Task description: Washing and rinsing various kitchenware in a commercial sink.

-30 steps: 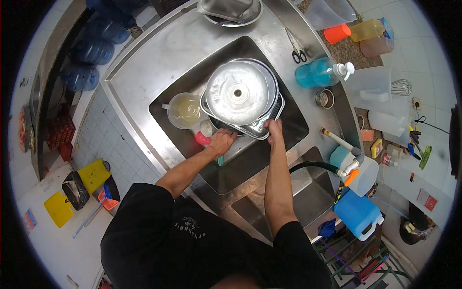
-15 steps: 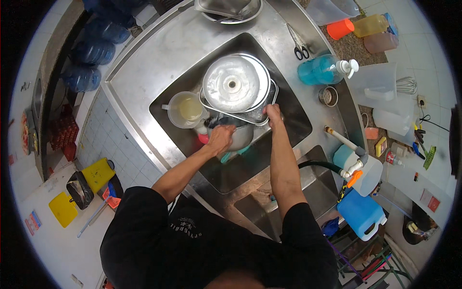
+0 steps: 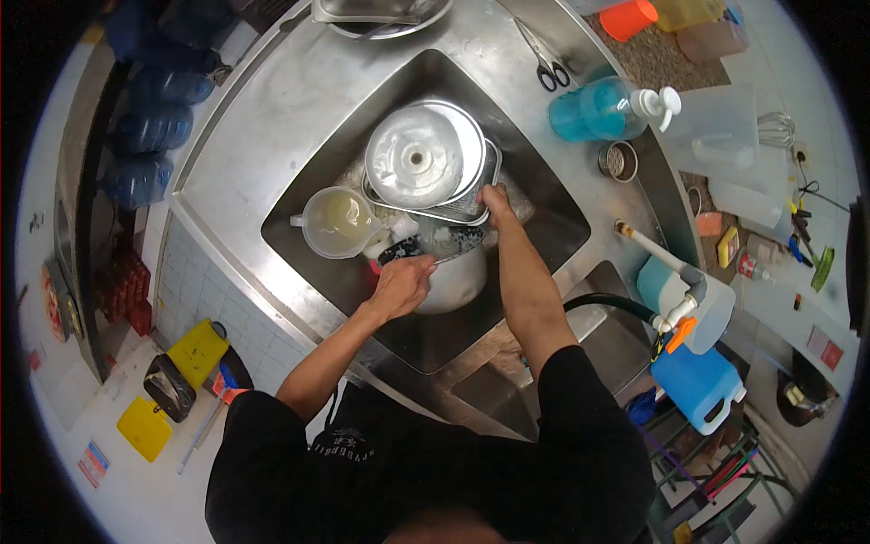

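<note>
My left hand point(image 3: 404, 286) is closed on the near-left rim of a grey pot point(image 3: 450, 288) in the sink. The pot is tilted, and its dark inside shows whitish residue. My right hand point(image 3: 497, 204) grips the right corner of a rectangular metal tray point(image 3: 490, 172) just beyond the pot. On the tray rest a round metal lid point(image 3: 399, 172) with a central hole and a white round piece point(image 3: 472, 150) beneath it. A translucent jug point(image 3: 326, 227) holding pale liquid stands left of the tray. Small pinkish and white items beside the pot are mostly hidden.
Steel sink walls point(image 3: 299, 195) surround everything. Right of the basin stand a blue soap pump bottle point(image 3: 594, 111), scissors point(image 3: 547, 72), a small metal tin point(image 3: 618, 161) and a pipe tap with an orange handle point(image 3: 680, 334). A metal bowl point(image 3: 385, 25) sits at the far edge.
The pot has come up and tilted, so its inside now shows; the teal item near it is out of sight. My left hand has moved to its rim. The whole view has shifted slightly.
</note>
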A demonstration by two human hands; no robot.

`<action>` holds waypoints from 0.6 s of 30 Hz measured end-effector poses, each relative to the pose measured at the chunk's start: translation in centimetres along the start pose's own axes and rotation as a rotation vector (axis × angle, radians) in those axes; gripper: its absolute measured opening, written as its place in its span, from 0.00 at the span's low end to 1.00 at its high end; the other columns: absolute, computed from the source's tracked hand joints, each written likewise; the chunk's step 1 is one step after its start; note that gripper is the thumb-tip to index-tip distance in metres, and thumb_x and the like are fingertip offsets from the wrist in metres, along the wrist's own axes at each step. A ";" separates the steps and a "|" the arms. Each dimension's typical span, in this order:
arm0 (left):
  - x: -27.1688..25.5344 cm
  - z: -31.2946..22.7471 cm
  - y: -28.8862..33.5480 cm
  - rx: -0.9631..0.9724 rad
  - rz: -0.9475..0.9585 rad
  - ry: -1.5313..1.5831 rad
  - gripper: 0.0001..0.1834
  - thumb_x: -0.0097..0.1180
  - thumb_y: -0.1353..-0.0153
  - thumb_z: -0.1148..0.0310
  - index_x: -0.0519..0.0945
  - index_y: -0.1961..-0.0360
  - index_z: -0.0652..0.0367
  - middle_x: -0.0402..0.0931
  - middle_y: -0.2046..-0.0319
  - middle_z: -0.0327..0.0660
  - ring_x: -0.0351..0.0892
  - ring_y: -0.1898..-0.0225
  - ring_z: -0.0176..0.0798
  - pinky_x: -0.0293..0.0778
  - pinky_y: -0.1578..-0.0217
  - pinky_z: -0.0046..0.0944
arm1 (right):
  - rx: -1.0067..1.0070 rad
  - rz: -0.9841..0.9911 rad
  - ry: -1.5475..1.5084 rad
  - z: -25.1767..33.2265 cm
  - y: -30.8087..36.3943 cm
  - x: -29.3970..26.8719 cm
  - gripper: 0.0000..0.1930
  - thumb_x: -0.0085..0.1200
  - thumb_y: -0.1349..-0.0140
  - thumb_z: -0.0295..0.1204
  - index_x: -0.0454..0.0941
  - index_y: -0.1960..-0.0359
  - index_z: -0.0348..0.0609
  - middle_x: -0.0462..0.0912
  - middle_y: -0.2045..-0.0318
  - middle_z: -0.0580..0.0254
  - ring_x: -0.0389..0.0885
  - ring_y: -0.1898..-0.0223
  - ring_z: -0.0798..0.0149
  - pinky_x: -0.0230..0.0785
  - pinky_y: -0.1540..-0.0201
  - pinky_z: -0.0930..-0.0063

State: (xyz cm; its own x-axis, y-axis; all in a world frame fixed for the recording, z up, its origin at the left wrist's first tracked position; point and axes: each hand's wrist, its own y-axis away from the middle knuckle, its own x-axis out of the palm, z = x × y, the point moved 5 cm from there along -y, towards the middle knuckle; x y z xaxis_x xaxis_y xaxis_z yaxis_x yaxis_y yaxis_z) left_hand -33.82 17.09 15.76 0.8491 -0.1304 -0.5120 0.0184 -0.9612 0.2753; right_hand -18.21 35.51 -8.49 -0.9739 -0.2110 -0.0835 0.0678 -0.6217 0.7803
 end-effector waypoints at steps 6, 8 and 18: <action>-0.7 0.3 2.0 -0.112 -0.107 0.078 0.12 0.44 0.37 0.67 0.68 0.76 0.62 0.69 0.81 0.54 0.70 0.77 0.60 0.64 0.76 0.51 | 0.100 0.099 -0.080 -2.3 -1.1 0.3 0.11 0.47 0.63 0.20 0.73 0.74 0.33 0.76 0.72 0.53 0.76 0.71 0.55 0.71 0.67 0.59; -0.5 1.8 2.3 -0.220 -0.165 0.177 0.18 0.43 0.33 0.61 0.68 0.77 0.62 0.67 0.86 0.46 0.66 0.84 0.45 0.62 0.79 0.44 | 0.114 0.105 -0.024 -3.1 -1.6 0.3 0.13 0.51 0.57 0.23 0.75 0.67 0.31 0.77 0.69 0.50 0.78 0.70 0.55 0.72 0.66 0.58; -5.0 -1.4 5.4 -0.421 -0.398 0.777 0.20 0.43 0.32 0.56 0.79 0.61 0.61 0.77 0.70 0.32 0.70 0.72 0.24 0.68 0.70 0.27 | -0.423 0.192 0.010 8.7 16.0 -4.2 0.16 0.49 0.41 0.30 0.74 0.52 0.35 0.80 0.59 0.57 0.77 0.59 0.66 0.69 0.55 0.74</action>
State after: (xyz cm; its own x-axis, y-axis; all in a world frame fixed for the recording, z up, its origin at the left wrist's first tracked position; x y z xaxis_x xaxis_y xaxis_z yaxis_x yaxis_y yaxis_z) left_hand -37.24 12.93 20.94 0.8491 0.5282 0.0082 0.4393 -0.7147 0.5443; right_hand -14.94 33.06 9.73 -0.9331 -0.3584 0.0304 0.3313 -0.8235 0.4606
